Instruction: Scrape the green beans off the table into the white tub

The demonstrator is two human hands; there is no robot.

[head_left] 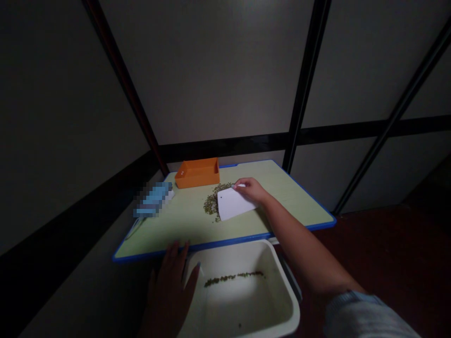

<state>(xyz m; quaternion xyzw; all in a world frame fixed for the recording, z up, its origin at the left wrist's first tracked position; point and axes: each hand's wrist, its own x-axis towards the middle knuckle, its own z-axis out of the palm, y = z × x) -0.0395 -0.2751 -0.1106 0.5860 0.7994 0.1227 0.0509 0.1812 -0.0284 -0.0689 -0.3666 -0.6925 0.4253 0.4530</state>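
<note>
- While right hand [252, 190] pinches it between fingers: flat white card [235, 203], dark dot near one corner, over blue-edged pale-green surface [299, 199], beside loose brown-green granules [210, 205].
- Left hand [171, 288]: fingers apart, at white plastic tub [295, 312].

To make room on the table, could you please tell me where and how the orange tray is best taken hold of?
I'd pinch the near wall of the orange tray around its middle, coming from the front and above, thumb outside and fingers inside. It sits upright with its top open, and the wall panel stands close behind it.
</note>
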